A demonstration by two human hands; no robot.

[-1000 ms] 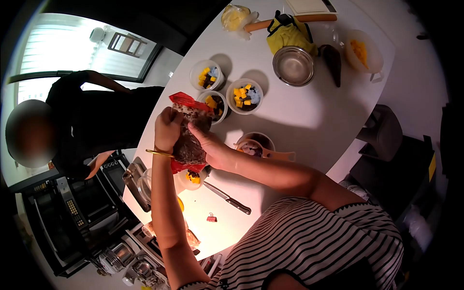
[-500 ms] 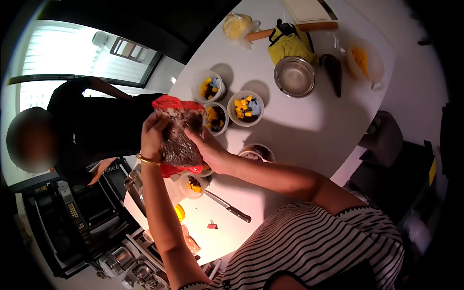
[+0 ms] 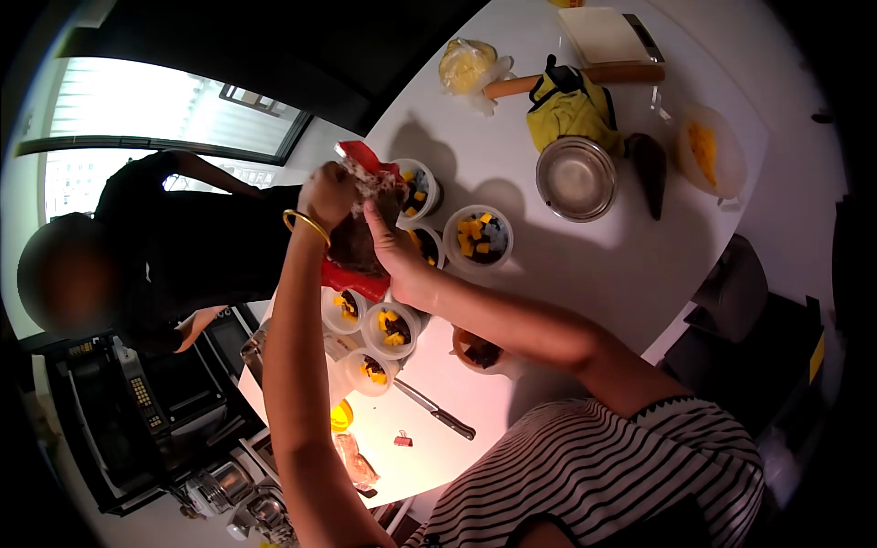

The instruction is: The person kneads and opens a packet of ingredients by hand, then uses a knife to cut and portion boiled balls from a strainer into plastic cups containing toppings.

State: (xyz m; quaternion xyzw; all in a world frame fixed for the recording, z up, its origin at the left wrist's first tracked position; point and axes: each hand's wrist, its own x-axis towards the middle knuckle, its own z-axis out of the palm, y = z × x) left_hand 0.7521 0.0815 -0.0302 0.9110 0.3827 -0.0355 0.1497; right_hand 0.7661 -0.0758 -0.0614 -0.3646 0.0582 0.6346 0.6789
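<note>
A red and clear plastic bag (image 3: 361,247) of dark brown crumbly stuff is held up over several clear plastic cups. My left hand (image 3: 331,194), with a gold bangle at the wrist, is closed at the bag's upper edge. My right hand (image 3: 406,269) grips the bag's side, thumb on top. Just beyond the bag, one cup (image 3: 478,237) holds yellow cubes, dark pieces and pale bluish bits. Another cup (image 3: 417,190) is partly behind the bag. Below it, more cups stand together, among them one cup (image 3: 390,331) with yellow and dark pieces.
A knife (image 3: 437,411) and a red binder clip (image 3: 403,439) lie nearby. A tub (image 3: 477,351) with dark contents sits beneath my right forearm. Farther off are a metal bowl (image 3: 576,179), a yellow-green cloth (image 3: 571,114) and a rolling pin (image 3: 621,74). Another person (image 3: 201,237) stands across the table.
The bag has tilted and bunched between my hands, its printed side turned differently. More cups show below it, and the tub under my right forearm is more visible. The view has shifted slightly.
</note>
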